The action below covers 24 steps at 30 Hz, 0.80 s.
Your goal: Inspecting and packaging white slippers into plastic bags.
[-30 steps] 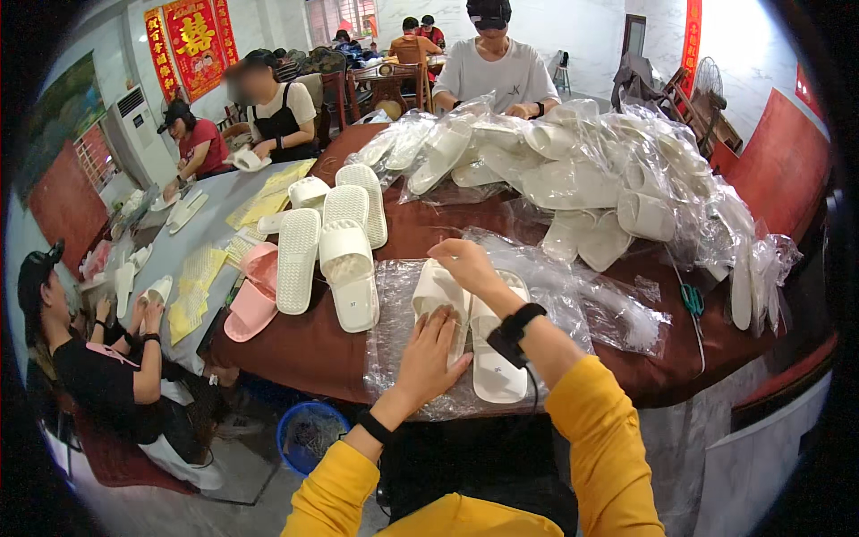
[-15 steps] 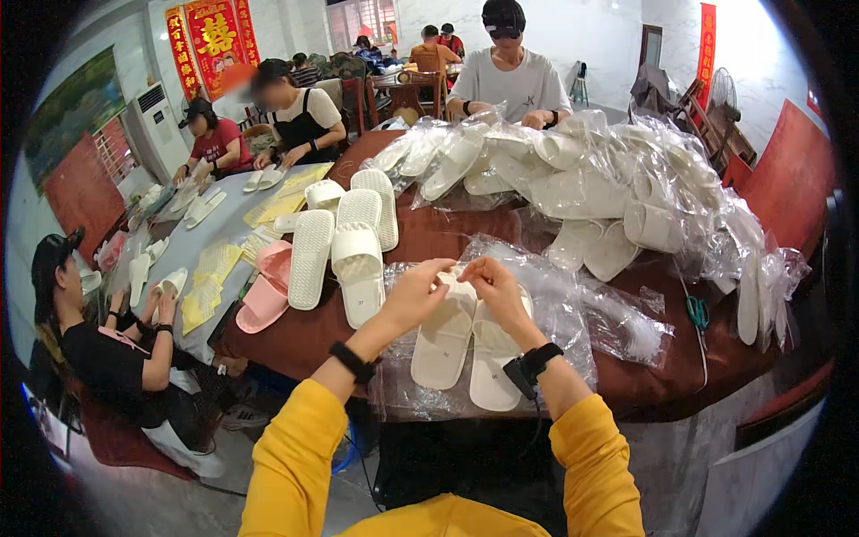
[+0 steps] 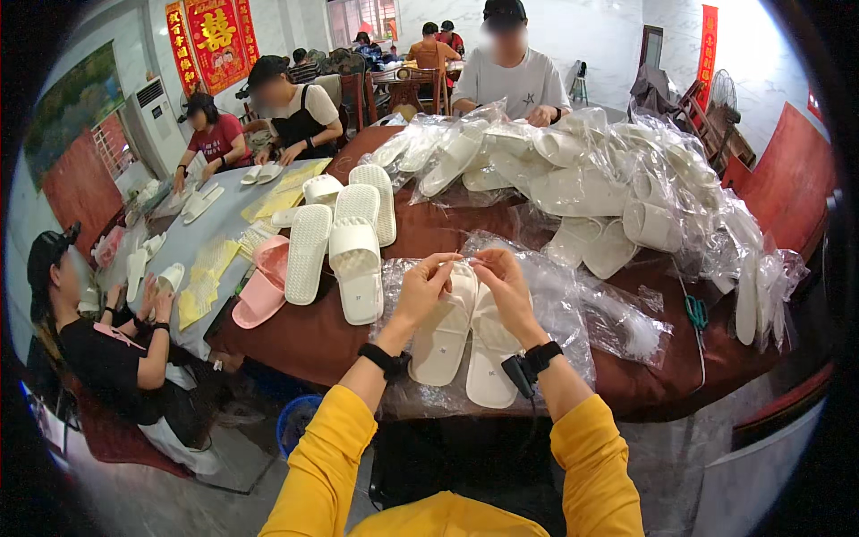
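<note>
A pair of white slippers lies directly below my hands, the left slipper (image 3: 437, 353) and the right slipper (image 3: 491, 371) side by side, sole ends toward me. My left hand (image 3: 423, 291) and my right hand (image 3: 503, 285) meet above their far ends, hiding part of the straps. Each hand is closed in a pinch, the fingertips nearly touching. Whatever they pinch is too small to make out. Clear plastic film (image 3: 557, 309) spreads beneath and to the right of the pair.
Bagged white slippers (image 3: 573, 179) form a heap across the far right. Loose white slippers (image 3: 355, 246) and a pink slipper (image 3: 259, 300) lie to my left. Green-handled scissors (image 3: 697, 311) rest at the right. A blue bin (image 3: 295, 421) stands on the floor. Several co-workers sit around the tables.
My left hand has shifted slightly right, and the fingertips of both hands have come closer together. The blue bin at lower left now shows more. The slippers under my hands stay nearly in place.
</note>
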### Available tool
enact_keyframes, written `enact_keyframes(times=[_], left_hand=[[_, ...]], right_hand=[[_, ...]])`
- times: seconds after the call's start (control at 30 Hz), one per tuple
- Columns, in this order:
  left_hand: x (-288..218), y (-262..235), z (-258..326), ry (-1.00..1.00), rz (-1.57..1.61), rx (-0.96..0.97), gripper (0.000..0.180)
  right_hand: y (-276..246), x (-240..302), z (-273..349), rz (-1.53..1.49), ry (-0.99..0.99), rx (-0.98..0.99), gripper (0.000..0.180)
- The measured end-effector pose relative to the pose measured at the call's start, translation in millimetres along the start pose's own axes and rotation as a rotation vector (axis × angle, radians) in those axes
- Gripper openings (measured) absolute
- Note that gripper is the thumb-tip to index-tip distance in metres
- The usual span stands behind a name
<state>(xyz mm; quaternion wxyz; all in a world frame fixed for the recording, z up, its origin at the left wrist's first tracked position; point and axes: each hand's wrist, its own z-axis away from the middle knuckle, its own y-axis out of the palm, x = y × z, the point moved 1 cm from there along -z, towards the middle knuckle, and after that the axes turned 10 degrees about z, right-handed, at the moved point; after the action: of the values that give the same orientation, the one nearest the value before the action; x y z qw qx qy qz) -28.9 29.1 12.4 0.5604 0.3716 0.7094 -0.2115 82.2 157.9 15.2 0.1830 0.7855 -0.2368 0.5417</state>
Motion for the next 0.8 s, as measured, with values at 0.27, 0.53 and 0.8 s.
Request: enact_keyframes(times=[0.27,0.53,0.8], left_hand=[[3,-1,2,0.042,-0.071,0.032,0.016],[11,-4,3,0.027,-0.082,0.036,0.013],[10,-2,1,0.073,-0.139,0.030,0.012]], right_hand=[[0,-1,0,-0.037,0.013,0.018,0.019],[2,0,3,-0.045,0.058,-0.038,0.019],[3,2,2,0.109,0.050,-0.011,0.015]])
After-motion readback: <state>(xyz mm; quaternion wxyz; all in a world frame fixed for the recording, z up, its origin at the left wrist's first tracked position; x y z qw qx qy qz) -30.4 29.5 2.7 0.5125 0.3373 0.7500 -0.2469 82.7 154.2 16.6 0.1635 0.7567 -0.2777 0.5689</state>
